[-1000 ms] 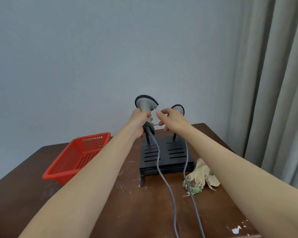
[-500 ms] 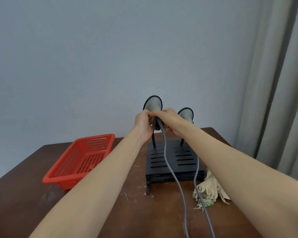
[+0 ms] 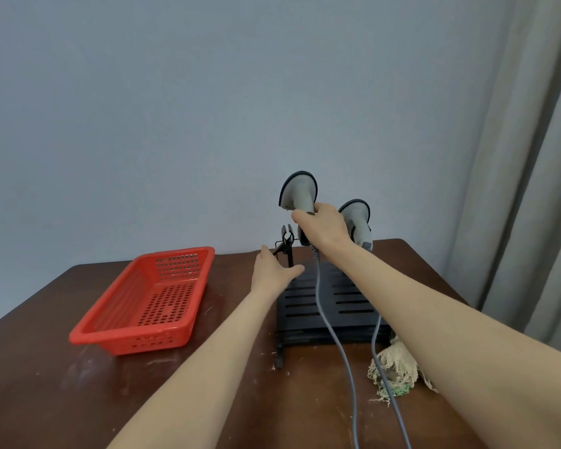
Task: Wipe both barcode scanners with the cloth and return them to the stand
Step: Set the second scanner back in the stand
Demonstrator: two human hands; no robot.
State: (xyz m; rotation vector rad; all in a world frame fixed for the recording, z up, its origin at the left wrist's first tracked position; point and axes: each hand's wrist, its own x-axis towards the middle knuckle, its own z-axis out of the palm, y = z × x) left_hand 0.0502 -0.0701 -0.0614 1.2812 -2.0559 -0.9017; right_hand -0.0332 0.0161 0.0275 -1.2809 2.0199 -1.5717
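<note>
While my right hand (image 3: 324,231) clenches around the handle of the first barcode scanner (image 3: 299,193), that scanner stands upright in the air, its grey head topmost, with the lower end of its handle just beside the bare left clip (image 3: 286,238) of the black stand (image 3: 331,306). Its grey cable (image 3: 321,306) hangs from under my fist and runs down across the slotted base toward me. With its fingers straight and loose, gripping nothing, my left hand (image 3: 272,270) lies at the rear left corner of the stand, the thumb reaching to the foot of the clip's post; whether my fingertips touch the clip's wire arm I cannot tell. Behind my right wrist, the second barcode scanner (image 3: 357,217) sits on the stand's right side, and its own cable (image 3: 374,332) drops past the front edge. Crumpled and frayed, the cloth (image 3: 392,367) lies on the brown table (image 3: 46,384) just in front of the stand's right corner, partly hidden by my right forearm. To the left of the stand, a red plastic basket (image 3: 149,299) sits on the table.
</note>
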